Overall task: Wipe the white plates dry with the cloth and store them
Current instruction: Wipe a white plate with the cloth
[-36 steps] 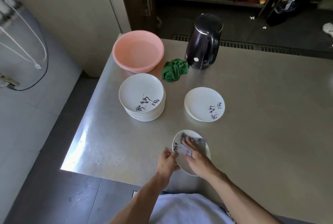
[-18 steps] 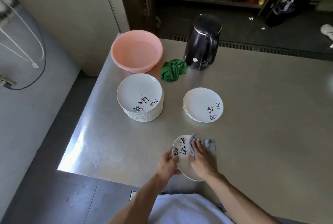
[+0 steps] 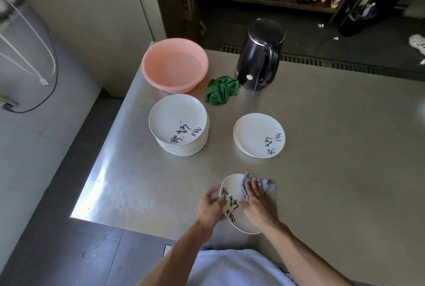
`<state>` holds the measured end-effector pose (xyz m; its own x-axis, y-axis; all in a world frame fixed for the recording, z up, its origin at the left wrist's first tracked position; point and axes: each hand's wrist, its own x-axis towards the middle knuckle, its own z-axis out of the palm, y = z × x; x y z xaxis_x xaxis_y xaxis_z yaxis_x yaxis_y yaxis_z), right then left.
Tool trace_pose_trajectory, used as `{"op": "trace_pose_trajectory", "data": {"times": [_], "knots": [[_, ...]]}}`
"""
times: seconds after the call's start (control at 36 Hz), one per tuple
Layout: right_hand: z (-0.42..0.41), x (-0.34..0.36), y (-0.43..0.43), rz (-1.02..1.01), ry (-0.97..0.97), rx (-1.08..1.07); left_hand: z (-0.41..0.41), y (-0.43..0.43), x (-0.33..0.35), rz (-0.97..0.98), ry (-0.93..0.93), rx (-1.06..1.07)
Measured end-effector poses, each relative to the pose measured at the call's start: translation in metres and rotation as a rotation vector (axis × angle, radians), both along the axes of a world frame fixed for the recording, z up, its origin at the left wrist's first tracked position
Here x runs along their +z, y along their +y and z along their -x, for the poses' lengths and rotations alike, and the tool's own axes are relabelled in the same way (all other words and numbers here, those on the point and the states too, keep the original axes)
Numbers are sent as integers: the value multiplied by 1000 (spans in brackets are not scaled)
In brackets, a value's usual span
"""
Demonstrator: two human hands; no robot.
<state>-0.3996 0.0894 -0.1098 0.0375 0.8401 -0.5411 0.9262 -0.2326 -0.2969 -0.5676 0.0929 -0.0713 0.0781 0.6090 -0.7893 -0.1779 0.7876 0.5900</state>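
A white plate [image 3: 233, 203] with black writing is held tilted above the near edge of the steel table [image 3: 333, 170]. My left hand [image 3: 210, 207] grips its left rim. My right hand [image 3: 258, 205] presses a grey cloth [image 3: 268, 187] against the plate's right half, fingers laid flat on the cloth. A tall stack of white plates [image 3: 179, 124] stands at the left. A low stack of the same plates [image 3: 258, 135] lies to its right.
A pink basin [image 3: 174, 65] sits at the far left corner, a crumpled green cloth [image 3: 222, 90] beside it, and a dark kettle [image 3: 259, 56] behind that. The table's left edge drops to the floor. Shelves with bottles stand beyond the table.
My right hand with the grey cloth has slid from the plate's left part to its right side, uncovering the writing. The plate has turned a little in my left hand.
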Motion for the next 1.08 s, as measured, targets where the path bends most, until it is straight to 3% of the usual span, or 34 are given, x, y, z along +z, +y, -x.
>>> {"op": "trace_pose_trajectory", "data": {"times": [0.08, 0.17, 0.25, 0.33, 0.42, 0.47, 0.53, 0.61, 0.69, 0.78, 0.89, 0.94, 1.08], "knots": [[9, 1, -4, -43, 49, 68, -1, 0, 3, -39, -24, -96], [15, 0, -9, -204, 306, 279, 0, -2, 6, -60, -26, -151], [11, 0, -12, -185, 415, 316, 3, -3, 7, -76, -33, -159], [-1, -8, -8, -269, 225, 225, 2, -4, 7, -83, -29, -144], [-4, -11, -9, -114, 64, -73, 0, -4, 7, -82, -21, -85], [1, -12, -12, -69, 61, -135, 0, -3, 5, -76, -22, -26], [10, -8, -13, -64, 163, -127, 2, 1, 4, -53, -4, 28], [21, 5, -12, -128, 466, -102, 6, 9, 6, -54, 91, 38], [24, 15, -17, -164, 655, 25, 4, 10, 7, -51, 121, -6], [16, 10, -18, -185, 571, 34, 1, 2, 6, -28, 106, -9], [-2, -2, -16, -187, 104, -11, 5, 3, 4, -23, 87, 26], [-4, -1, -15, -112, -22, -25, 5, 5, 7, -24, 78, 19], [13, 9, -21, -240, 349, 212, 0, 3, 11, -87, 35, -125]]}}
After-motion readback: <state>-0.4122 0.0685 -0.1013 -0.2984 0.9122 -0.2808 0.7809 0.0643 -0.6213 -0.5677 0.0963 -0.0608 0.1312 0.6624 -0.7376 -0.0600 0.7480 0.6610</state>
